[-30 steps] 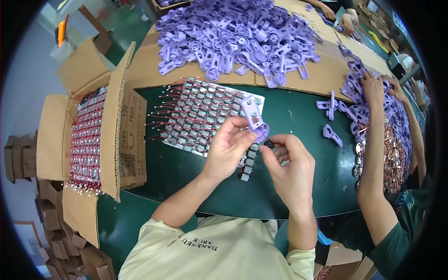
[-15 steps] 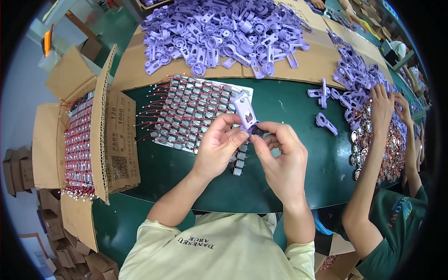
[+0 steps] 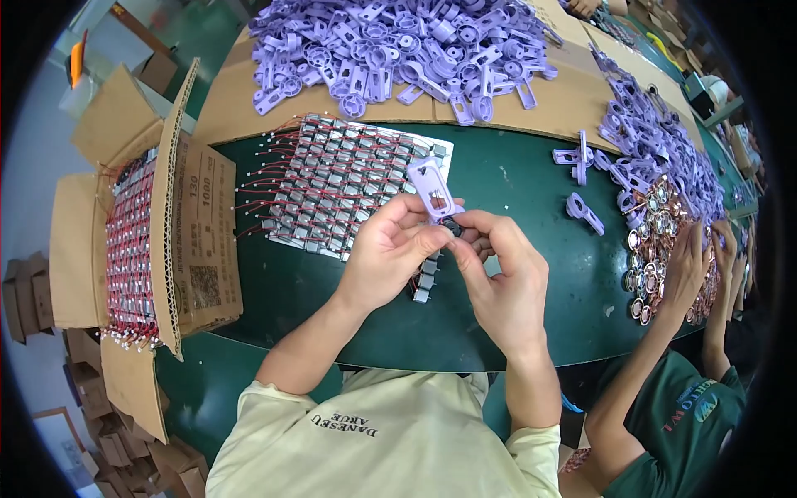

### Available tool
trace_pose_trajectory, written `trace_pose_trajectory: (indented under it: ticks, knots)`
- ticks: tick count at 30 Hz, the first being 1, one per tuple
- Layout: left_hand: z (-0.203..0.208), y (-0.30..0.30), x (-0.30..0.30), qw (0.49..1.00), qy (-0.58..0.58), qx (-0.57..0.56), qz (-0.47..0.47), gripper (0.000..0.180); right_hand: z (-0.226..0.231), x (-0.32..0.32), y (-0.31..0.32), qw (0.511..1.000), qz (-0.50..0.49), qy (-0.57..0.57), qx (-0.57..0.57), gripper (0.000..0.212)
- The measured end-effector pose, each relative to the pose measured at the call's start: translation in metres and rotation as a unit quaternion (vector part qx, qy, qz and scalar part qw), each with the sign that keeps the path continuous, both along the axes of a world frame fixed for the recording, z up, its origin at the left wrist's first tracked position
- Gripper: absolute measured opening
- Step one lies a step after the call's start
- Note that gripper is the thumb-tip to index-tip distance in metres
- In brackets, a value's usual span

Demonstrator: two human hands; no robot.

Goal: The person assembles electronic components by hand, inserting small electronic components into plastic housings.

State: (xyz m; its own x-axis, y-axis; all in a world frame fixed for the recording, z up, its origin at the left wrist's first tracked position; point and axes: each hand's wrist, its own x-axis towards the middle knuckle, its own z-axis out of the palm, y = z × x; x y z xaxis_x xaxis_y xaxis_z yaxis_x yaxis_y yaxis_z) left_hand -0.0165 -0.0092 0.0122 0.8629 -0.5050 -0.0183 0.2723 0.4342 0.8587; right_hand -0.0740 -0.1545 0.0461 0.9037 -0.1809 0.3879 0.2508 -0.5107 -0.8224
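Note:
Between my hands is a purple plastic housing [image 3: 429,184] with an oblong frame, tilted upward. My left hand [image 3: 388,253] is closed on its lower end. My right hand [image 3: 504,270] pinches at the same end, where a small dark part [image 3: 451,224] shows between the fingertips; its kind is hard to make out. Just below the fingers, a short row of small grey motors [image 3: 426,280] lies on the table. Behind my left hand, a white tray [image 3: 447,158] carries rows of small grey motors [image 3: 332,178] with red wires.
A big heap of purple housings [image 3: 398,58] lies on cardboard at the back. At left stands an open carton [image 3: 207,241] of wired motors. Loose housings [image 3: 584,212] lie at right. Beyond them a co-worker's hands [image 3: 687,266] work by copper-coloured rings [image 3: 652,257].
My hands keep their grip on the housing, which has tilted slightly, and the dark part shows more clearly. The co-worker's hands have moved lower, nearer that person's body. The view has shifted a little.

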Motion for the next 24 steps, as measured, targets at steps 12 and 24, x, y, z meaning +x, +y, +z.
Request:
trace_pose_trajectory:
  ticks: [12, 24]
  knots:
    - [0.005, 0.009, 0.007, 1.0, -0.004, 0.001, -0.006, 0.035, -0.001, 0.022, -0.011, 0.991, 0.051, 0.11, 0.061, 0.019]
    - [-0.007, -0.006, 0.004, 0.997, -0.023, 0.062, 0.047, 0.029, -0.038, 0.023, -0.006, 0.956, 0.073, 0.101, 0.267, 0.018]
